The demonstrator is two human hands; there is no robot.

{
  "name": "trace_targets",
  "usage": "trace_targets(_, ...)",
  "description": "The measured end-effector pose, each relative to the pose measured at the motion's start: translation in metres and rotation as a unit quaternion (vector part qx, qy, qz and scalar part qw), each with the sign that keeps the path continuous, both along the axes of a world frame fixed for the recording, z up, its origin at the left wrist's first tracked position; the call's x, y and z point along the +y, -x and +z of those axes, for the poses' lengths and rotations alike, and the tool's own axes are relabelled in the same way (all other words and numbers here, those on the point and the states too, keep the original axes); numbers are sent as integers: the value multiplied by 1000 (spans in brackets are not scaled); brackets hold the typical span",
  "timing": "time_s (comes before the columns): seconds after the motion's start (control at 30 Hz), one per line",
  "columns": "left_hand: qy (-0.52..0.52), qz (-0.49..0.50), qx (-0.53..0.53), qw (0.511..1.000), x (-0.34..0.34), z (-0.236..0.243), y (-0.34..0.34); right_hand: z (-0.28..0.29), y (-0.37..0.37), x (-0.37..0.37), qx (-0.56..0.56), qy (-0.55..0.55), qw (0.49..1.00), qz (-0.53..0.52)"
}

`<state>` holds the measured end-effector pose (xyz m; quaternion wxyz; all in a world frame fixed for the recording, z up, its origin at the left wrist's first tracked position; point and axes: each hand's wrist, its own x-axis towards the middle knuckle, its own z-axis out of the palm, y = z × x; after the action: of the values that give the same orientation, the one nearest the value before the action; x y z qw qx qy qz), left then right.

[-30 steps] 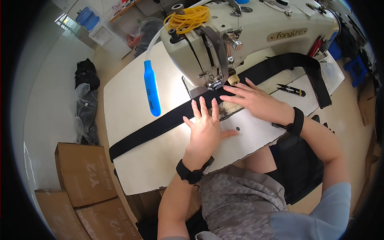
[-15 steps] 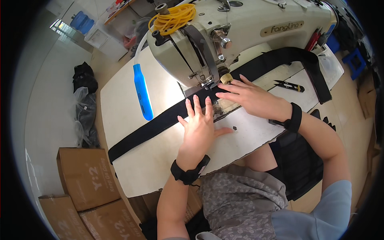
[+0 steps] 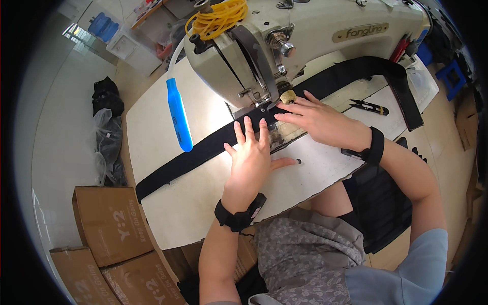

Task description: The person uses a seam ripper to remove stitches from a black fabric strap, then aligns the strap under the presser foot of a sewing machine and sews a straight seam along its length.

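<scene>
A long black fabric strip (image 3: 190,157) runs slantwise over the white sewing table and passes under the presser foot (image 3: 263,108) of a sewing machine (image 3: 223,66). My left hand (image 3: 249,160) lies spread, its fingertips pressing flat on the strip just in front of the foot and its thumb out on the tabletop beside a tiny dark scrap (image 3: 299,161). Close to the foot on the right, my right hand (image 3: 323,119) has its fingers stretched over the strip, near a brass-coloured knob (image 3: 288,97). Beyond it, the strip bends round toward the table's right edge.
Thread snips (image 3: 369,107) lie on the table right of my right hand. A blue lamp (image 3: 179,117) hangs left of the machine head, and yellow cord (image 3: 218,20) is coiled on top. Cardboard boxes (image 3: 109,223) and dark bags (image 3: 109,134) stand on the floor at left.
The view has shifted slightly. Both hands remain flat on the strip in nearly the same places, with my left hand a touch farther left in the picture.
</scene>
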<state>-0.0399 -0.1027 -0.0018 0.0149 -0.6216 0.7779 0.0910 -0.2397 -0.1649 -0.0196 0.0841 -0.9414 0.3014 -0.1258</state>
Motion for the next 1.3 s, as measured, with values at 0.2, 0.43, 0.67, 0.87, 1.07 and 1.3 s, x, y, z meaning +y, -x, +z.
trace_targets(0.2, -20, 4, -11, 1000, -2, 2, 0, -2, -1, -5, -6, -10, 1000, 3)
trace_targets(0.43, -34, 0, -29, 999, -5, 1, -1, 0, -2, -6, -2, -7, 1000, -4)
trace_targets(0.67, -17, -17, -34, 999, -4, -1, -3, 0, -1, -6, -16, 2, 1000, 1)
trace_targets(0.87, -46, -2, -31, 998, -9, -2, -4, 1, -2, -9, -9, -4, 1000, 6)
trace_targets(1.07, -21, -15, -55, 998, -8, -3, -3, 3, -3, -11, -10, -7, 1000, 5)
trace_targets(1.3, -62, 12, -45, 997, -11, 0, 1, 1, -3, -13, -10, -12, 1000, -1)
